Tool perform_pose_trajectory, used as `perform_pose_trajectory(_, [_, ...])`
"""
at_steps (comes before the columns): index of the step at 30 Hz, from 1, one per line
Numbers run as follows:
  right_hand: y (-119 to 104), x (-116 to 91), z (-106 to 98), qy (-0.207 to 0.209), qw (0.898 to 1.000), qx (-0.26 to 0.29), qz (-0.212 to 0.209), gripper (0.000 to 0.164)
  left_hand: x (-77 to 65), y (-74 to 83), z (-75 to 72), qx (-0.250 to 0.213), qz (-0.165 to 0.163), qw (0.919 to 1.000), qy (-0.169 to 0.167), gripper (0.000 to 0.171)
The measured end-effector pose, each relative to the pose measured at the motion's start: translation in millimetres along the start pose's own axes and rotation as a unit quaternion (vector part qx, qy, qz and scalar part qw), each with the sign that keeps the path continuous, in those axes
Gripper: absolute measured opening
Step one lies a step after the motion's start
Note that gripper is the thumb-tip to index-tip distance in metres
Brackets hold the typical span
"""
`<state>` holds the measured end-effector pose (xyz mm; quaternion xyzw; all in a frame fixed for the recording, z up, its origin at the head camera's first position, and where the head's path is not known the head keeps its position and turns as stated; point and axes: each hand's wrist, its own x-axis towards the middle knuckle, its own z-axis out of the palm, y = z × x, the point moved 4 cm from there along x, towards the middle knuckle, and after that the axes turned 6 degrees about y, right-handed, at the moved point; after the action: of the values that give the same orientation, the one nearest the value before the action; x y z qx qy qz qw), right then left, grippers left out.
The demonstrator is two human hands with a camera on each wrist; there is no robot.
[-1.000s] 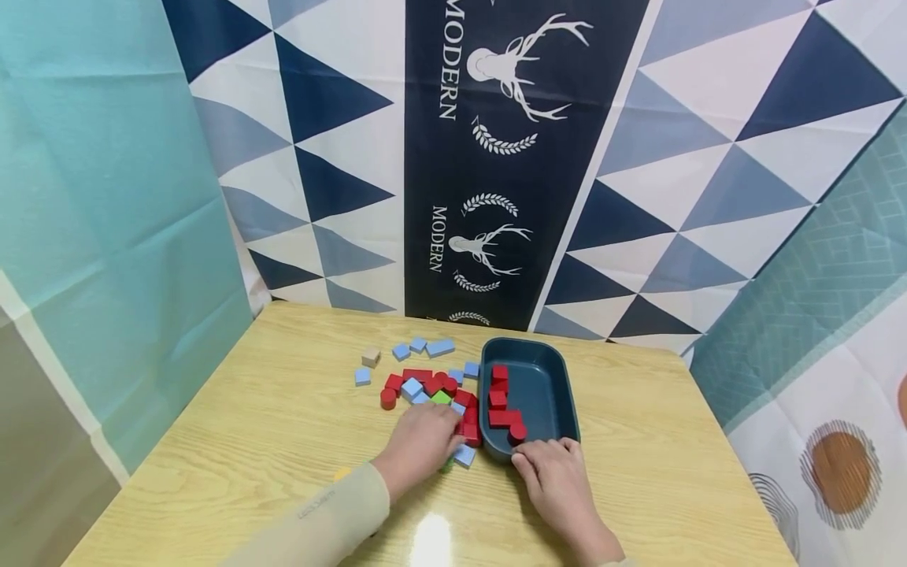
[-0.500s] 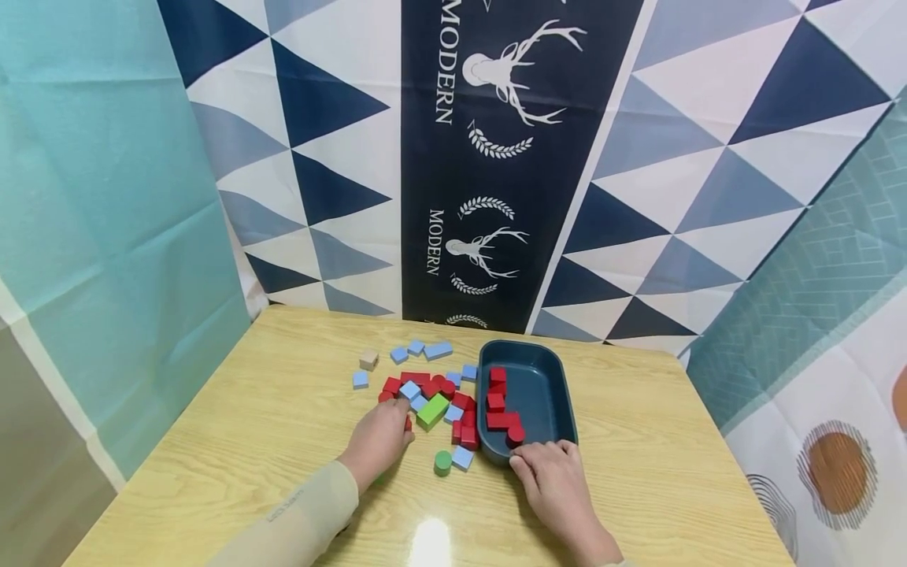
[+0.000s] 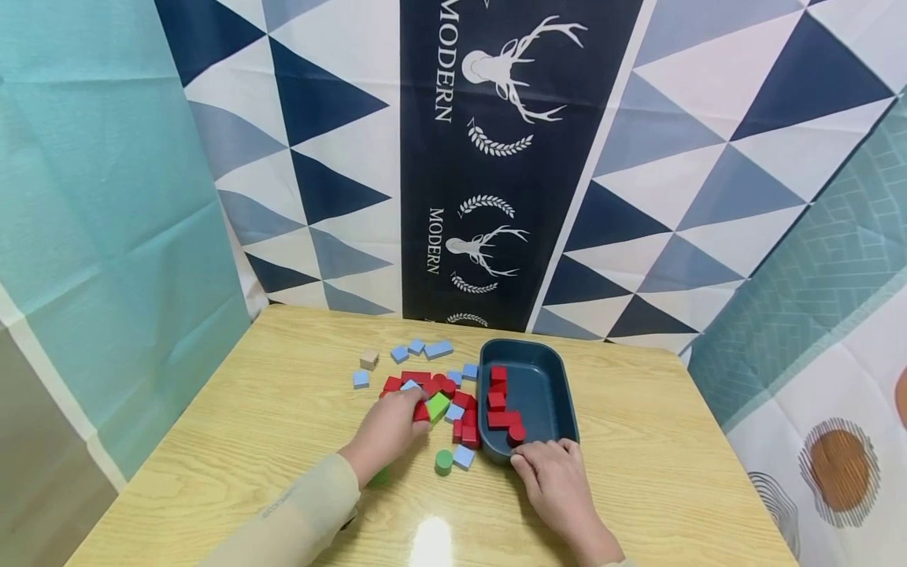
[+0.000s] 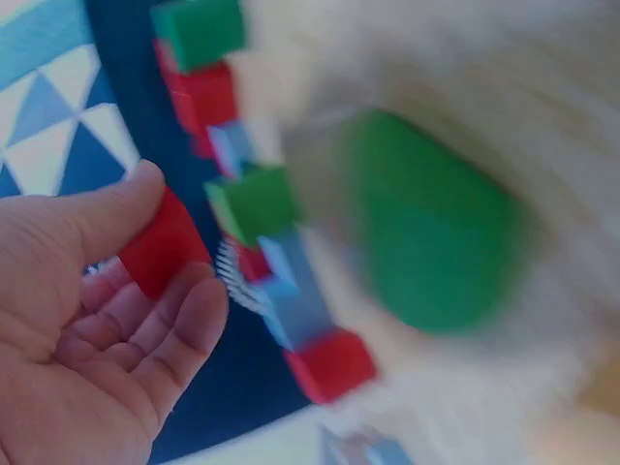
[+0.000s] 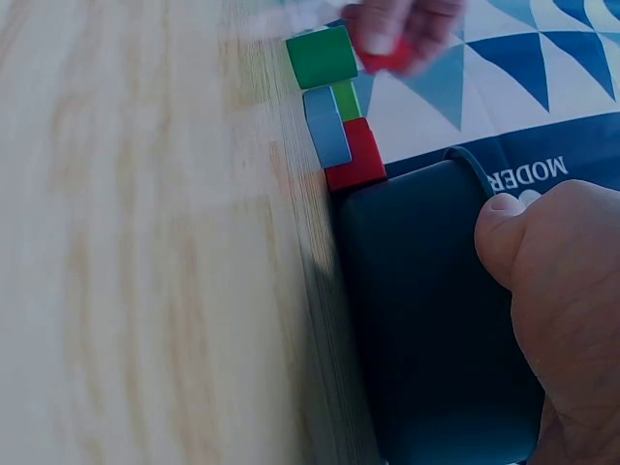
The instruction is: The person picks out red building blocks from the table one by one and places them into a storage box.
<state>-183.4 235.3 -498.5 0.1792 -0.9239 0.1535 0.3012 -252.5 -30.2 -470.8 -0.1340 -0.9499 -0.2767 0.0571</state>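
Observation:
My left hand [image 3: 385, 431] pinches a red block [image 4: 165, 242] between thumb and fingers, raised over the block pile. Right beside it lies a light green block [image 3: 438, 407], partly hidden by the hand. Red and blue blocks crowd around, such as a red block [image 3: 470, 437] against the tray's left side. My right hand [image 3: 556, 479] grips the near rim of the dark blue tray [image 3: 572, 409], its thumb over the edge in the right wrist view. Inside the tray, several red blocks [image 3: 503, 420] line the left wall.
A green cylinder [image 3: 443, 462] and a blue block [image 3: 464, 457] sit at the pile's near side. Farther back are several blue blocks [image 3: 439, 349] and a plain wooden cube [image 3: 369, 360]. Patterned cloth [image 3: 340, 197] hangs behind the wooden table [image 3: 212, 441].
My left hand has gone from the tray's left side leftward over the pile, then slightly right and up with the red block. The right hand has stayed on the tray rim.

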Motion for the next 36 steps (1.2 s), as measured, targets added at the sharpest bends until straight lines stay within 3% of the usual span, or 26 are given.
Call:
perform_pose_trajectory(6, [-1.1,0.2,-1.5,0.005,1.0,-0.001,-0.005,0.006,7.4,52.2,1.7,-0.055,0.025,0.998,-0.021,0.052])
perform_pose_trajectory(11, [-2.3,-0.2,-2.9,0.026,0.999,0.001,-0.023,0.008,14.1,80.5,19.5,-0.091,0.052,0.994,-0.031,0.049])
perform_pose_trajectory(16, [-3.0,-0.4,-2.0,0.019,1.0,0.005,-0.017,0.008,19.8,86.0,38.4,-0.1,0.04,0.992,-0.065,0.045])
perform_pose_trajectory(20, [-2.8,0.0,-2.5,0.025,0.999,0.002,-0.022,0.008,22.9,88.6,49.0,-0.049,0.052,0.9938,-0.085,0.044])
perform_pose_trajectory(25, [-1.8,-0.3,-2.9,0.025,0.999,-0.002,-0.023,0.007,26.3,92.2,53.2,0.005,0.063,0.9934,-0.096,0.044])
perform_pose_trajectory(31, [-2.0,-1.8,-3.2,0.032,0.999,-0.004,-0.028,0.008,33.3,92.8,54.8,0.004,0.044,0.9921,-0.118,0.039])
perform_pose_trajectory(36, [-3.9,-0.6,-3.1,0.035,0.999,-0.001,-0.028,0.009,41.1,93.9,57.8,0.024,0.045,0.9914,-0.121,0.035])
